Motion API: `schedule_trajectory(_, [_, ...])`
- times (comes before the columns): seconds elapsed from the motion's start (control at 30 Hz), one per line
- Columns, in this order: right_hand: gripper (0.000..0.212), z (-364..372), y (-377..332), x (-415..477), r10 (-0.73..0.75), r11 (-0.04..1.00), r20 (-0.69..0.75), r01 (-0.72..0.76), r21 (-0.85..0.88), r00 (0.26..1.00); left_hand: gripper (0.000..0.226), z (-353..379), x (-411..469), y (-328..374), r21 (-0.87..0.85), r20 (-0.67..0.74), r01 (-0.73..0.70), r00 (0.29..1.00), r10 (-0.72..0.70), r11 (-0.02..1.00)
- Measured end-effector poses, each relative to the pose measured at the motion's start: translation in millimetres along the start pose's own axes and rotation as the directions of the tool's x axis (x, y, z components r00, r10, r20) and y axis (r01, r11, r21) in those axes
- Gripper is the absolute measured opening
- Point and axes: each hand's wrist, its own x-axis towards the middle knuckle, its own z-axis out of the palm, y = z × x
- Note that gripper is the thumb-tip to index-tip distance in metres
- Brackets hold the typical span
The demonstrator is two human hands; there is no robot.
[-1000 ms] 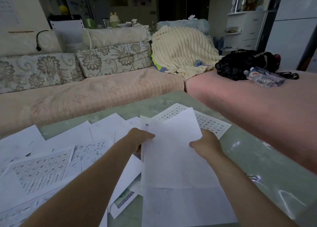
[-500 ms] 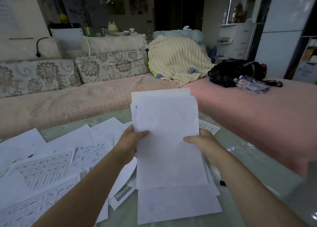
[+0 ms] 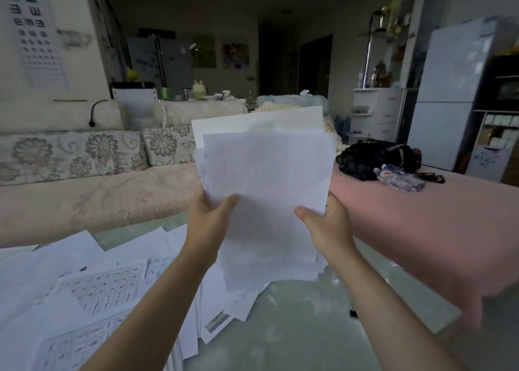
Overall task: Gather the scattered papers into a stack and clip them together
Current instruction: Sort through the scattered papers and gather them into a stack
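I hold a loose bundle of white papers (image 3: pixel 266 191) upright in front of me, above the green glass table (image 3: pixel 295 328). My left hand (image 3: pixel 207 219) grips its left edge with the thumb on the front sheet. My right hand (image 3: pixel 325 224) grips its right edge the same way. The sheets are uneven at the top and bottom. Several more papers (image 3: pixel 92 286), some printed with grids of characters, lie scattered on the table's left half. A small black clip (image 3: pixel 353 313) shows on the table beside my right forearm.
A beige sofa (image 3: pixel 98 199) with floral cushions runs behind the table. A pink sofa section (image 3: pixel 421 230) on the right carries a black bag (image 3: pixel 376 157) and a plastic water bottle (image 3: pixel 398 178). A cream blanket is partly hidden behind the papers.
Both hands lifted the bundle off the table and tilted it upright. The sheets that lay under it came up with it. My view rose toward the room.
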Motion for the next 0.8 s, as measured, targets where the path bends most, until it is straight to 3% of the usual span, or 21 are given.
schedule_trajectory(0.23, [0.035,4,13,-15,0.155,0.987,0.107,-0.149,-0.064,0.982,0.046,-24,-27,-13,0.298,0.005,-0.062,0.998,0.063,0.953])
schedule_trajectory(0.33, [0.034,4,15,-13,0.195,0.980,0.114,-0.189,-0.060,0.974,0.037,-23,-27,-15,0.362,0.000,-0.067,0.997,0.072,0.930])
schedule_trajectory(0.47, [0.027,4,8,-7,0.156,0.988,0.050,-0.155,-0.024,0.986,0.026,-17,-21,-11,0.330,-0.062,-0.089,0.991,0.116,0.940])
schedule_trajectory(0.53, [0.025,4,11,-6,0.175,0.985,0.072,-0.175,0.001,0.982,0.031,-19,-19,-17,0.352,-0.053,-0.079,0.993,0.104,0.933])
schedule_trajectory(0.6, [0.028,4,23,-11,0.229,0.973,0.146,-0.223,-0.055,0.962,0.044,-22,-21,-33,0.418,-0.008,-0.042,0.999,0.050,0.908])
schedule_trajectory(0.67, [0.033,5,35,-17,0.291,0.954,0.208,-0.268,-0.134,0.934,0.042,-26,-27,-48,0.437,-0.002,0.006,1.000,-0.005,0.900])
schedule_trajectory(0.8, [0.038,9,38,-10,0.302,0.949,0.177,-0.277,-0.153,0.937,0.035,-27,-28,-61,0.417,-0.035,0.042,0.999,-0.030,0.908])
